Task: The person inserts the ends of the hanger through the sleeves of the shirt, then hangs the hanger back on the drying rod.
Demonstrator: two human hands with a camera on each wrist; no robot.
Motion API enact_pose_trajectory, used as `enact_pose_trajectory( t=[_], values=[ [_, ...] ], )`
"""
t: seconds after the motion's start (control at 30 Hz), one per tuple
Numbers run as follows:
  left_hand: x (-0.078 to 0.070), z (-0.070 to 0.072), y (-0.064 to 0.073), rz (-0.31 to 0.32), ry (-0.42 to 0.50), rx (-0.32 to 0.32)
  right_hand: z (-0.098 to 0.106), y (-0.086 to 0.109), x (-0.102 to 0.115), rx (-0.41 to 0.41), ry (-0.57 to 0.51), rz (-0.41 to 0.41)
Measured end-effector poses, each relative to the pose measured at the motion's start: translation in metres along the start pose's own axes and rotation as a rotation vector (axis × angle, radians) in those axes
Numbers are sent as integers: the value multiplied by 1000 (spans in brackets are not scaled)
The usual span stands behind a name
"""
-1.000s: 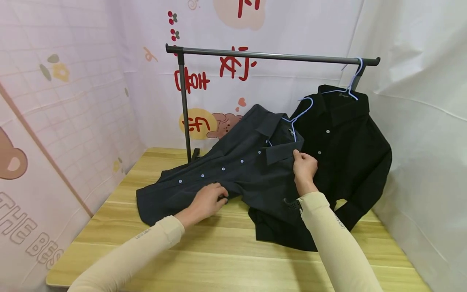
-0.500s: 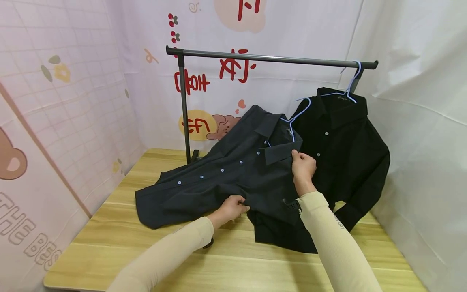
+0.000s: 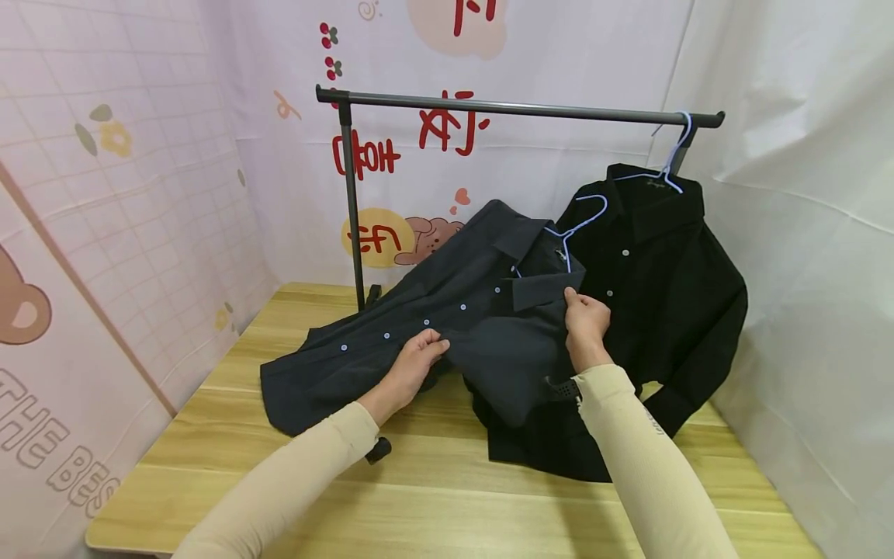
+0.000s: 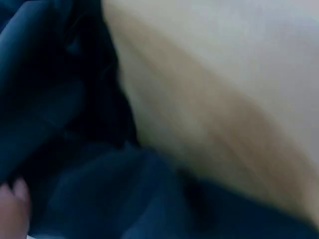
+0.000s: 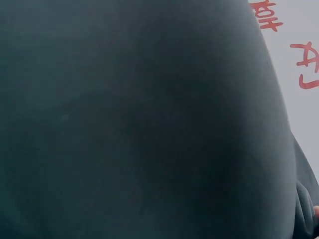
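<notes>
A dark navy button-up shirt (image 3: 412,310) lies slanted from the table up toward the rack, with a light blue hanger (image 3: 567,237) in its neck. My right hand (image 3: 587,322) pinches it just beside the collar. Lower down, my left hand (image 3: 412,365) pinches a fold of its front near the button line and lifts the cloth. In the left wrist view, fingertips (image 4: 15,201) show at the lower left against bunched dark cloth. Dark cloth (image 5: 149,119) fills most of the right wrist view and hides the right hand.
A black shirt (image 3: 670,287) hangs on another light blue hanger (image 3: 672,159) at the right end of the grey rack (image 3: 517,107). Its lower part reaches the wooden table (image 3: 419,489). White printed curtains (image 3: 154,194) stand at the back and sides.
My left hand moved right along the shirt's lower edge, then back up and left, now pinching and raising a fold. The right hand keeps its hold; the hanger hook has turned slightly right.
</notes>
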State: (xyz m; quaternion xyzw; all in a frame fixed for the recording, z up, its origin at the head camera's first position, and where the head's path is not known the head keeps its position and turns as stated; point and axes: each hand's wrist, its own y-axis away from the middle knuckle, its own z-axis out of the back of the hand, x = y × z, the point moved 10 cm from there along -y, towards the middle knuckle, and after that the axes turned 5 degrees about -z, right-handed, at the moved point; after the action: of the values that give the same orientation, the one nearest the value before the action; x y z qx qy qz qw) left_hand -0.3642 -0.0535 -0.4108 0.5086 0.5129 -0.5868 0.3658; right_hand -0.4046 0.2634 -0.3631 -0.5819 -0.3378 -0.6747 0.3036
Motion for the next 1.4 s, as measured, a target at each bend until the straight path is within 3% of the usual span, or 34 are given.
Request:
enact_pose_trajectory(
  t=[0.13, 0.23, 0.33, 0.4, 0.47, 0.53, 0.67, 0.8, 0.9, 1.03, 1.13, 1.2, 1.33, 1.4],
  values=[
    [-9, 3, -2, 16, 37, 107, -1, 0, -2, 1, -22, -21],
    [-6, 4, 3, 94, -36, 236, -2, 1, 0, 4, -22, -16],
    [3, 4, 15, 205, -177, 430, -2, 1, 1, -1, -15, -17],
    [8, 5, 25, 239, -268, 550, -2, -1, 1, -4, -11, -20],
    [10, 6, 32, 240, -282, 618, -1, -2, -1, -10, -10, -22],
    [11, 10, 34, 230, -244, 598, -1, -2, -2, -11, -10, -26],
    [11, 18, 33, 224, -86, 501, -2, -2, -5, -12, -20, -39],
    [11, 24, 31, 207, -30, 437, -2, -1, -6, -11, -39, -48],
    [9, 28, 30, 178, -112, 441, -2, 0, -6, -11, -53, -54],
    [16, 29, 41, 200, -396, 597, -2, 1, -6, -9, -56, -58],
    [21, 33, 51, 229, -517, 699, -1, 1, -5, -11, -47, -54],
    [19, 41, 53, 235, -510, 694, 1, 1, -4, -17, -46, -52],
    [5, 61, 48, 191, -400, 620, 2, 0, -6, -14, -49, -57],
    [-3, 73, 44, 154, -389, 571, 2, -1, -6, -10, -50, -60]
  ],
)
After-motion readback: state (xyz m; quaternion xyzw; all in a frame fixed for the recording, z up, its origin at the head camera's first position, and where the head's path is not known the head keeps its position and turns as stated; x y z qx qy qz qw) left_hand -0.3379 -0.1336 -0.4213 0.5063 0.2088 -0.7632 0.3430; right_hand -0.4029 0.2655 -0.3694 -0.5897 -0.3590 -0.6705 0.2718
